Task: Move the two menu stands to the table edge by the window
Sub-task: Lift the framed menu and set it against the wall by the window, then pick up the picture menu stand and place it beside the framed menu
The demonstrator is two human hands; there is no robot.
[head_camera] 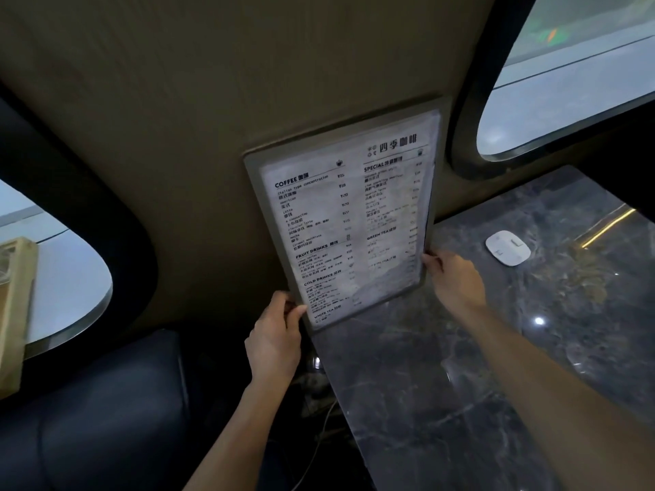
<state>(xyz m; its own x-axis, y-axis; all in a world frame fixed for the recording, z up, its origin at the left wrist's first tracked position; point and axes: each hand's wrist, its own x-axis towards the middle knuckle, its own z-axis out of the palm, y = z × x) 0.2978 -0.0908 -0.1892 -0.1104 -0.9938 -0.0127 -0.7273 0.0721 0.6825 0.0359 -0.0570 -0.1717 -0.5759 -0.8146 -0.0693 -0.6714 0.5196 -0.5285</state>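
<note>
A grey-framed menu stand (343, 214) with a white printed drinks list stands upright at the far left corner of the dark marble table (478, 349), leaning against the beige wall. My left hand (276, 341) grips its lower left corner. My right hand (453, 278) holds its lower right edge. A second menu stand does not show apart from this one; a thin second edge shows along its right side, and I cannot tell if that is another stand.
A rounded window (574, 83) is above the table's far right side. A white oval device (507, 248) lies on the table near it. A dark blue seat (106, 419) is at lower left, with another table (67, 288) and a wooden frame (16, 313) beyond.
</note>
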